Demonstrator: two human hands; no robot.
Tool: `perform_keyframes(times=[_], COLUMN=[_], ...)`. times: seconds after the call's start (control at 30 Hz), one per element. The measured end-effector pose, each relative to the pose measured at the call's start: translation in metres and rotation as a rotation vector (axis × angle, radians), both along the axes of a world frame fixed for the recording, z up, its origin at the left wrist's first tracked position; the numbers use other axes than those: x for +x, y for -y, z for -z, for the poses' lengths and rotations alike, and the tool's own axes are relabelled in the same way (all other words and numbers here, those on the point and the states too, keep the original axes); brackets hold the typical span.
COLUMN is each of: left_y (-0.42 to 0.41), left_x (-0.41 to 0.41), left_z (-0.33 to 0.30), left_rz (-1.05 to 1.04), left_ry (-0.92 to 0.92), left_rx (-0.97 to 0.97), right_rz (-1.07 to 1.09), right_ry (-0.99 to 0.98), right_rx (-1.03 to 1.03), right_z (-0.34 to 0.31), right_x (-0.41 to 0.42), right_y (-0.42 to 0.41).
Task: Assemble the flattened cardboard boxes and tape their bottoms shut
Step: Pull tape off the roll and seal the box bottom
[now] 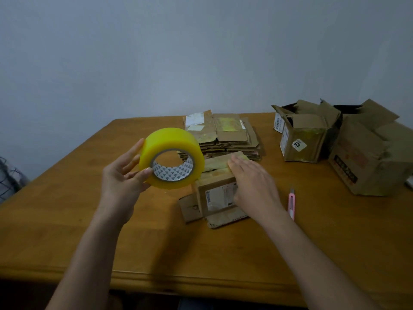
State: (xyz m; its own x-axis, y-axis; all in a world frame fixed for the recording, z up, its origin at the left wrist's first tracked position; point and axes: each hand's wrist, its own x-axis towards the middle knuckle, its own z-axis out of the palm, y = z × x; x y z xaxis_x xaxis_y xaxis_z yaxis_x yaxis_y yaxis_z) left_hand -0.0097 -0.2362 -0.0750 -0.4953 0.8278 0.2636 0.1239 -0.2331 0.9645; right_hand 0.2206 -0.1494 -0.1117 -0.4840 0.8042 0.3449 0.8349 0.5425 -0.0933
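Observation:
My left hand (121, 177) holds a yellow roll of packing tape (172, 157) above the table, thumb at the core and fingers behind the roll. A small assembled cardboard box (218, 193) with a white label stands at the table's middle, its lower flaps spread out on the wood. My right hand (252, 182) lies flat on the box's closed top flaps, fingers straight. Behind the box lies a stack of flattened cardboard boxes (225, 133).
A pink utility knife (291, 205) lies on the wooden table (89, 231) just right of my right hand. Assembled boxes (306, 133) and a larger carton (371, 157) stand at the back right. A wall runs behind the table.

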Motion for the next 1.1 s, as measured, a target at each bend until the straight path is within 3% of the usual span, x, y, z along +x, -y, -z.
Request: perform_keyframes(times=[0.53,0.77,0.9,1.1], left_y=[0.018,0.015,0.018,0.011], left_x=[-0.020,-0.024,-0.028,-0.026], left_z=[0.036,0.059,0.063,0.048], left_rz=[-0.081,-0.059,-0.011,0.006], left_ry=[0.083,0.122,0.051,-0.180], left_rx=[-0.059,-0.188,-0.233,-0.238], right_rz=[-0.018,-0.001,-0.064,-0.049], right_ry=[0.076,0.036,0.081,-0.091], right_rx=[-0.025,-0.032,-0.078,-0.133], right_z=[-0.001,-0.003,-0.007,0.002], right_x=[-0.017,-0.019,-0.041,-0.046], right_y=[0.008,0.007,0.014,0.012])
